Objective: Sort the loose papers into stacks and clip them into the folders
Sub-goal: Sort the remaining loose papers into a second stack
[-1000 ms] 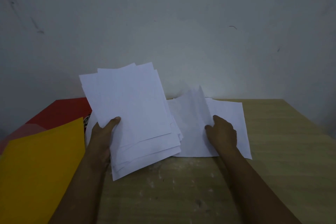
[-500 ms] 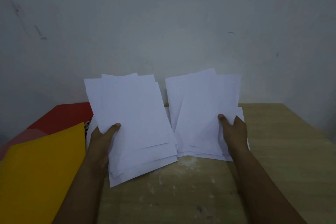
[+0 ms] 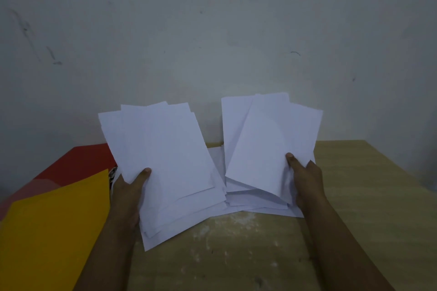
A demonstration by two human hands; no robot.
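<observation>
My left hand (image 3: 128, 192) grips an uneven stack of white papers (image 3: 165, 156), thumb on top, tilted up above the table. My right hand (image 3: 305, 177) grips a second bunch of white sheets (image 3: 264, 142), also raised, thumb on the front sheet. A few more white sheets (image 3: 260, 208) lie flat on the wooden table (image 3: 354, 196) beneath the right bunch. A yellow folder (image 3: 54, 227) lies at the left, overlapping a red folder (image 3: 78, 163) behind it.
A bare grey wall stands right behind the table. A pale pink translucent cover (image 3: 35, 186) shows between the two folders at the left edge. A small dark patterned object (image 3: 112, 172) peeks out between the yellow folder and the papers.
My right hand picked up sheets that lay on the table and raised them upright. The left stack stayed held and shifted only slightly.
</observation>
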